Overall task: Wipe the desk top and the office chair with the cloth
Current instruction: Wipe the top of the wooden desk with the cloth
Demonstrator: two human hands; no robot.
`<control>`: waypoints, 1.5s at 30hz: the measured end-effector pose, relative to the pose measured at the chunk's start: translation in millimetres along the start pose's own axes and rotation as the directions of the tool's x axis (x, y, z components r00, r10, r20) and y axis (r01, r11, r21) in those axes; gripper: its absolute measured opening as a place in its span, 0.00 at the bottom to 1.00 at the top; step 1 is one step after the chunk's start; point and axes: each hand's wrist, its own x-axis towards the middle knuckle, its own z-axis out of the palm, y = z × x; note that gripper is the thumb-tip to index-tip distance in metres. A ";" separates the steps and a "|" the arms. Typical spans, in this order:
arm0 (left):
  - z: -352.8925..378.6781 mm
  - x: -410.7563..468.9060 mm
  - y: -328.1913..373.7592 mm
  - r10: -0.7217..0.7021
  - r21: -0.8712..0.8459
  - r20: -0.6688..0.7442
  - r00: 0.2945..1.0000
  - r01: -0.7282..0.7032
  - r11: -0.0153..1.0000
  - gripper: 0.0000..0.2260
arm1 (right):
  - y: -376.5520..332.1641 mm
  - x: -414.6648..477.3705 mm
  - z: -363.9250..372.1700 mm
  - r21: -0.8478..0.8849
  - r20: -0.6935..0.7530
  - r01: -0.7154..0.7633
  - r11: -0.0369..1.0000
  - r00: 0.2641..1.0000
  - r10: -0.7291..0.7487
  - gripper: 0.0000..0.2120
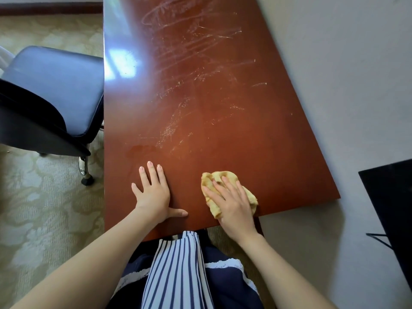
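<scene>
A glossy reddish-brown desk top stretches away from me, marked with whitish smears and streaks along its middle. My right hand presses flat on a crumpled yellow cloth near the desk's front right corner. My left hand rests flat on the bare wood near the front edge, fingers spread. A dark office chair with a padded seat stands left of the desk, on the carpet.
A pale wall runs along the desk's right edge. A black object stands at the far right. Patterned beige carpet covers the floor to the left. The chair's metal leg and foot sit close to the desk's left edge.
</scene>
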 end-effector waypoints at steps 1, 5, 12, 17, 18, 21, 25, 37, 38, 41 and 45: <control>0.2 0.1 0.1 0.000 -0.003 0.001 1.000 0.000 1.000 0.67 | 5.0 -8.3 -1.4 -0.006 -0.024 -0.029 1.000 0.999 0.029 0.32; 0.4 1.2 0.2 0.000 -0.010 0.001 1.000 0.000 1.000 0.67 | 34.2 -29.2 -10.2 -0.028 -0.108 -0.162 0.986 0.981 0.158 0.33; 0.4 0.4 -0.5 -0.001 -0.012 -0.008 1.000 0.001 1.000 0.67 | 104.9 -4.9 -45.7 0.019 -0.081 -0.403 0.915 0.912 0.403 0.20; -2.2 -2.1 2.5 -0.009 -0.007 0.003 1.000 0.009 1.000 0.67 | 123.0 43.9 -57.6 0.007 -0.033 -0.563 0.827 0.826 0.562 0.20; -2.4 -2.6 2.7 -0.008 -0.010 0.001 1.000 0.008 1.000 0.66 | 119.6 52.9 -56.1 -0.012 -0.034 -0.569 0.822 0.822 0.569 0.20; -2.5 -3.6 2.5 -0.001 -0.010 -0.012 1.000 0.001 1.000 0.66 | 100.1 71.7 -46.7 -0.033 -0.024 -0.575 0.817 0.818 0.575 0.21; -2.7 -4.7 1.8 -0.004 0.004 -0.019 1.000 0.004 1.000 0.66 | 66.3 81.3 -26.2 -0.043 0.016 -0.465 0.884 0.885 0.466 0.24; -33.3 -9.7 29.2 0.031 0.203 -0.083 0.996 -0.014 0.979 0.56 | 43.3 -16.0 -13.2 0.046 -0.045 -0.202 0.978 0.978 0.204 0.31; -32.2 -9.7 35.8 0.132 0.209 -0.101 0.986 -0.108 0.972 0.55 | 47.8 -27.0 -14.8 0.050 -0.084 -0.243 0.969 0.966 0.246 0.32; -27.6 -9.8 50.5 0.413 0.215 -0.093 0.906 -0.387 0.897 0.51 | 65.3 -52.3 -20.9 0.060 -0.176 -0.401 0.914 0.897 0.405 0.31; -19.8 -5.5 61.7 0.481 0.205 -0.072 0.874 -0.459 0.864 0.49 | 98.7 -63.9 -33.3 0.075 -0.239 -0.558 0.826 0.794 0.558 0.28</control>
